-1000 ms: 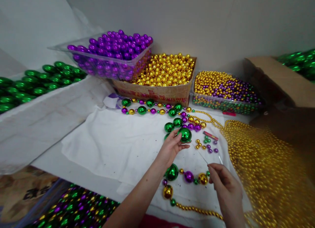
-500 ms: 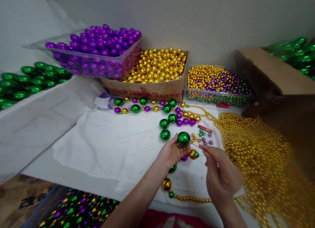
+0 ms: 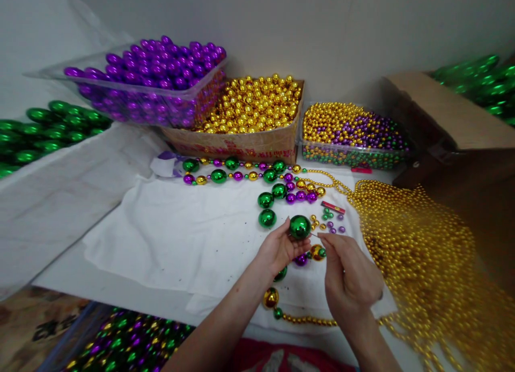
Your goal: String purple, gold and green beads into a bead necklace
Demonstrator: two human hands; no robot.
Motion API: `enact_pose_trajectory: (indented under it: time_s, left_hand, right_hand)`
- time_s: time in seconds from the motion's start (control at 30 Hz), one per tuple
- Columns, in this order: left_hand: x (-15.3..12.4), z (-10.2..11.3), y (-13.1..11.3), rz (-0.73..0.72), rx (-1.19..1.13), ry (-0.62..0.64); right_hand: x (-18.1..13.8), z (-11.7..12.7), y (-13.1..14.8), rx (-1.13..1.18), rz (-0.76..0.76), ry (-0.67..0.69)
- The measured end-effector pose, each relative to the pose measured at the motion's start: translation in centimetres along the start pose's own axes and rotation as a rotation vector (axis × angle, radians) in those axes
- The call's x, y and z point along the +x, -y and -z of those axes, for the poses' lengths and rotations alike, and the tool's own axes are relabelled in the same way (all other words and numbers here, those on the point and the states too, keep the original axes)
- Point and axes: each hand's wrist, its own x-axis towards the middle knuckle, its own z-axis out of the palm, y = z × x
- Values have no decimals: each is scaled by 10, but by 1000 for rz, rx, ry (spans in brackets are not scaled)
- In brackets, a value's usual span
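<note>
I logged: left hand point(image 3: 279, 250) clasped the green bead point(image 3: 300, 227); right hand point(image 3: 348, 278) fingertips pinched a thin needle point(image 3: 314, 235) at the bead's side.

Even soft light, glare on beads, warped, blurred edges

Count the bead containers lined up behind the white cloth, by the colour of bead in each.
Purple-ball tray: 1
Gold-ball cardboard box: 1
Mixed-bead tray (gold, purple, green): 1
Total: 3
</note>
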Motion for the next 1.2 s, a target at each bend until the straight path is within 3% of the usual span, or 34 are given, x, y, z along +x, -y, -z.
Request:
enact_pose_trajectory:
  time_s: [0.5, 0.63, 0.73, 0.83, 0.93, 1.1, 1.2]
  left_hand:
    - [-11, -14, 2, -27, -28, 18]
    - [-24, -24, 12, -203, 62, 25]
    - [-26, -30, 17, -392, 262, -44]
    - [-25, -33, 14, -512, 423, -137]
    - [-26, -34, 5, -587, 511, -146]
    - [-34, -48, -8, -738, 729, -43]
    - [-40, -61, -9, -759, 748, 72]
  right_hand:
    - [-14, -19, -16, 2, -9, 28]
    - [-32, -10, -20, 116, -294, 68]
    - [-45, -5, -27, 253, -670, 37]
    - [-54, 1, -40, 333, -848, 192]
    - [-57, 8, -58, 279, -752, 366]
    - [-37, 15, -64, 6, -409, 236]
    - [-21, 8, -47, 120, -391, 309]
